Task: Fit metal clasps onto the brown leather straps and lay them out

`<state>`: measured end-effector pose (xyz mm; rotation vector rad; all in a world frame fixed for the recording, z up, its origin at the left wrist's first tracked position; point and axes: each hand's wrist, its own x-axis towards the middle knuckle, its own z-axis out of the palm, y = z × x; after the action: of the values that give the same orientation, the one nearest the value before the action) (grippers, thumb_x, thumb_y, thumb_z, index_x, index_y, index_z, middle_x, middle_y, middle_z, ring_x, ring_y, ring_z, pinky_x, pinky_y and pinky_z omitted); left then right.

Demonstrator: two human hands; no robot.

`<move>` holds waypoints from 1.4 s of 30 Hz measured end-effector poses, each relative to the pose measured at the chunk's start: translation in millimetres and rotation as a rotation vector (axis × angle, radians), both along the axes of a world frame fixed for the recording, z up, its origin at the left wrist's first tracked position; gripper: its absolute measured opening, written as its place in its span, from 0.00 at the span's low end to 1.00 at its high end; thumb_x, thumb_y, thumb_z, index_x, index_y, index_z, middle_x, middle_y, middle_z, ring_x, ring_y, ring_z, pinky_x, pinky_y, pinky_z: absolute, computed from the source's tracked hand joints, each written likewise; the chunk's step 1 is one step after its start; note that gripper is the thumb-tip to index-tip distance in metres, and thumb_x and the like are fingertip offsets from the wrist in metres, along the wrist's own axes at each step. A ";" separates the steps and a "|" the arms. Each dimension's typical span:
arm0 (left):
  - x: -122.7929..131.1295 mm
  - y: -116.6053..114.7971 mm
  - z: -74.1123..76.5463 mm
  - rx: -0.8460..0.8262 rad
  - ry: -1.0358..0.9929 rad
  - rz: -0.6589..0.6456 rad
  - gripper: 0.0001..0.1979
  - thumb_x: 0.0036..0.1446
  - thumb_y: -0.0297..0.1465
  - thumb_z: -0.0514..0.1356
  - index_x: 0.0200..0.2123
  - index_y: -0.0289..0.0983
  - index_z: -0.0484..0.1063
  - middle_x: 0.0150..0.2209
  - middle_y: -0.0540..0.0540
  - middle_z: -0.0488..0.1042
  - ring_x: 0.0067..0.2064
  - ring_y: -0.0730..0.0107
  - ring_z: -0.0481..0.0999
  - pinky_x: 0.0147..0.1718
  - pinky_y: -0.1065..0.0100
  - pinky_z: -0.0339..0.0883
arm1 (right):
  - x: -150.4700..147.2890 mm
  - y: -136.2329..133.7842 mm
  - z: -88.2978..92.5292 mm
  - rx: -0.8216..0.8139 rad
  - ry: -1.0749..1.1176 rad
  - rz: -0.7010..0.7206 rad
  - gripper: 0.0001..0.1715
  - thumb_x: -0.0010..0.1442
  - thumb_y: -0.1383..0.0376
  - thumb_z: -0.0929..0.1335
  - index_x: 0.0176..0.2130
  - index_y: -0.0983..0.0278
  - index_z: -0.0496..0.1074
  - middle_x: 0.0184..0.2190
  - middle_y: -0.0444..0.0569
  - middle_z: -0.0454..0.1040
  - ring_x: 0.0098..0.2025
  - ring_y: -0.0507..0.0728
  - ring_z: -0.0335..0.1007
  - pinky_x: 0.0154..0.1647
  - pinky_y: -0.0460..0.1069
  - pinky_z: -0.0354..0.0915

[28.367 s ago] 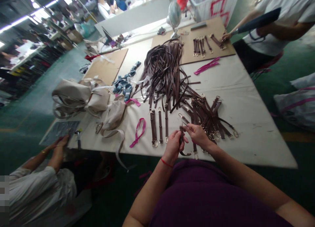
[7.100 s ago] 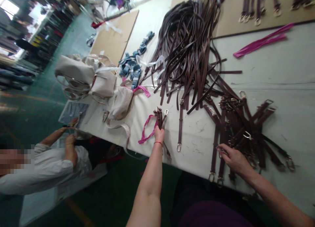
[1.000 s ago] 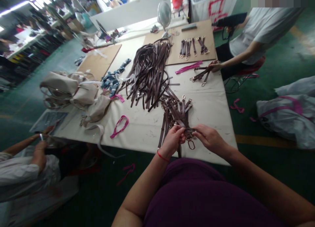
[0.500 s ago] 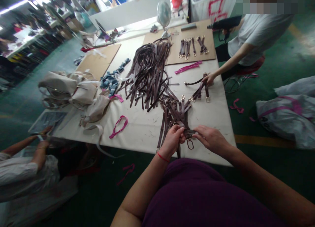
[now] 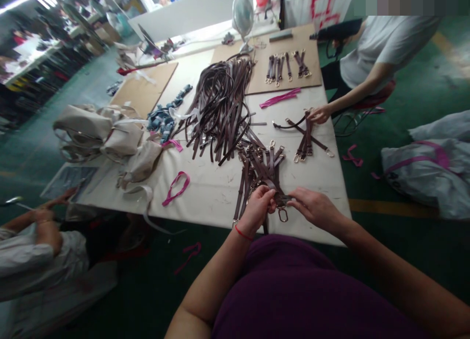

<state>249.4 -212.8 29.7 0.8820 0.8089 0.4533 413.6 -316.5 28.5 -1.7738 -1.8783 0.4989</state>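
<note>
At the table's near edge my left hand [image 5: 261,202] is closed, thumb and fingers pinching a dark brown strap [image 5: 281,199]. My right hand [image 5: 312,207] grips the same strap from the other side with its fingertips. An oval metal ring [image 5: 282,215] hangs below the strap between both hands. Just beyond my left hand lies a pile of short brown straps with metal buckles [image 5: 260,163]. Farther up, a big bundle of long brown straps [image 5: 222,106] spreads over the table. My fingers partly cover the held strap, so its exact shape is hidden.
On the right, a co-worker's hand [image 5: 320,114] touches brown straps with hooks [image 5: 305,142]; the other hand holds a dark heat gun or dryer [image 5: 340,30]. Finished-looking straps lie on a cardboard sheet [image 5: 257,84]. Beige bags [image 5: 86,126], a pink ribbon loop [image 5: 176,188] and a standing fan [image 5: 243,15] are around.
The co-worker's straps on the right have come down onto the table and fanned out. The person at left has moved their hands. My two hands keep nearly the same hold.
</note>
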 end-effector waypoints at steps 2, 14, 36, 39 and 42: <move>0.2 -0.8 -1.1 0.006 -0.004 -0.013 0.17 0.50 0.41 0.65 0.31 0.38 0.61 0.16 0.57 0.62 0.16 0.81 0.60 0.16 0.77 0.48 | -2.1 1.5 -0.4 0.006 0.013 -0.008 0.17 0.68 0.56 0.59 0.42 0.63 0.71 0.36 0.53 0.73 0.38 0.59 0.70 0.39 0.51 0.64; 2.0 -0.6 -4.3 -0.007 0.001 0.005 0.18 0.49 0.41 0.65 0.30 0.38 0.60 0.17 0.57 0.62 0.16 0.81 0.60 0.16 0.78 0.50 | 3.4 -2.6 0.4 -0.015 0.084 0.055 0.15 0.68 0.58 0.60 0.45 0.64 0.69 0.38 0.53 0.74 0.38 0.57 0.71 0.38 0.50 0.64; 1.1 -3.4 -1.4 0.004 -0.006 -0.086 0.16 0.50 0.39 0.64 0.31 0.38 0.59 0.18 0.57 0.62 0.17 0.82 0.61 0.16 0.78 0.49 | 0.7 -0.8 -8.6 0.052 0.014 0.110 0.16 0.69 0.59 0.59 0.41 0.64 0.71 0.35 0.51 0.74 0.37 0.56 0.70 0.38 0.49 0.63; 1.0 -4.6 -2.1 -0.001 -0.014 -0.085 0.17 0.50 0.39 0.64 0.31 0.38 0.59 0.18 0.57 0.62 0.17 0.81 0.61 0.16 0.78 0.50 | -0.4 -1.8 -9.1 0.047 0.001 0.098 0.16 0.69 0.59 0.59 0.41 0.65 0.71 0.35 0.51 0.73 0.37 0.57 0.70 0.38 0.49 0.63; 1.1 -4.4 -0.8 -0.003 -0.024 -0.073 0.17 0.50 0.39 0.64 0.31 0.38 0.59 0.18 0.57 0.62 0.17 0.81 0.61 0.16 0.78 0.49 | 0.3 -3.2 -6.9 0.033 0.022 0.064 0.15 0.69 0.59 0.59 0.43 0.66 0.69 0.36 0.52 0.73 0.37 0.57 0.70 0.38 0.49 0.63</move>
<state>250.5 -217.1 28.9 0.8992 0.7525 0.3980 413.9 -319.7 21.6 -1.6845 -1.9225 0.5062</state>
